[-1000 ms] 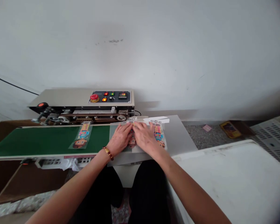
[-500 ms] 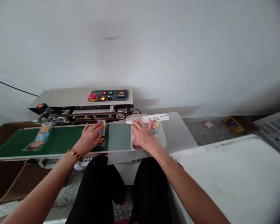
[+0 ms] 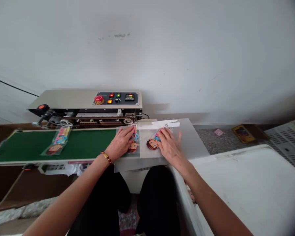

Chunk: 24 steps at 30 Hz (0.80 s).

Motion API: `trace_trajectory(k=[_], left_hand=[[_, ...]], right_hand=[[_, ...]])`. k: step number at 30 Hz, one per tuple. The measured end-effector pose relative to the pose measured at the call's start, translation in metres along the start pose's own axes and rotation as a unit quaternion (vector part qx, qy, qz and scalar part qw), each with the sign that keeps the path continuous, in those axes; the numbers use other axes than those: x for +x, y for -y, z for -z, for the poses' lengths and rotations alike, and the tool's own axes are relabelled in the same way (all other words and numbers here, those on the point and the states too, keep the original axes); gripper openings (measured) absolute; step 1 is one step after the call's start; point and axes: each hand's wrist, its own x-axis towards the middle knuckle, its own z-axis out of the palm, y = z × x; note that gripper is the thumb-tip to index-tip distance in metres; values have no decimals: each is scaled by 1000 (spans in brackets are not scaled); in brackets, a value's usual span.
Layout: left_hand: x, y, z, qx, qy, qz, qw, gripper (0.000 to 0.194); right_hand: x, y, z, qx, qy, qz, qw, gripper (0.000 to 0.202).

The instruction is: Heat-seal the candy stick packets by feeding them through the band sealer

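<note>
My left hand [image 3: 121, 141] lies flat with its fingers extended on a clear printed packet [image 3: 133, 147] at the left part of the translucent sheet [image 3: 191, 144]. My right hand [image 3: 170, 146] rests with spread fingers on a second packet [image 3: 152, 144], covering part of its print; a cartoon face shows to the left of the fingers. On the green conveyor belt [image 3: 86, 144] another packet [image 3: 57, 141] lies tilted near the machine's rollers. White guide strips [image 3: 159, 124] run along the sheet's back edge, just behind my hands.
Behind the belt stands a sealing machine [image 3: 83, 101] with a red knob and lit buttons. A white surface [image 3: 243, 183] fills the right front. A cardboard box [image 3: 12, 186] sits under the belt's left end. A colourful box [image 3: 244, 133] and plastic crate [image 3: 287, 141] are at right.
My left hand has moved right, off the packet at the belt and onto one on the sheet. My right hand has shifted right. The packet on the belt appears further right in view.
</note>
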Motion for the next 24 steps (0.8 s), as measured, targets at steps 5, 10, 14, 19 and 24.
trace_trajectory(k=[5, 10, 14, 19, 24], left_hand=[[-16, 20, 22, -22, 36, -39, 998, 48], [-34, 1, 19, -6, 57, -81, 995, 52], [-40, -10, 6, 17, 23, -91, 995, 54], [-38, -15, -6, 54, -12, -81, 995, 55], [-39, -15, -9, 59, -19, -83, 995, 56]], right_hand=[[10, -1, -2, 20, 19, 30, 999, 39], [13, 0, 2, 32, 5, 32, 999, 37], [33, 21, 6, 70, -12, 41, 997, 34], [69, 52, 5, 105, 68, 62, 990, 28], [80, 58, 5, 125, 77, 59, 988, 30]])
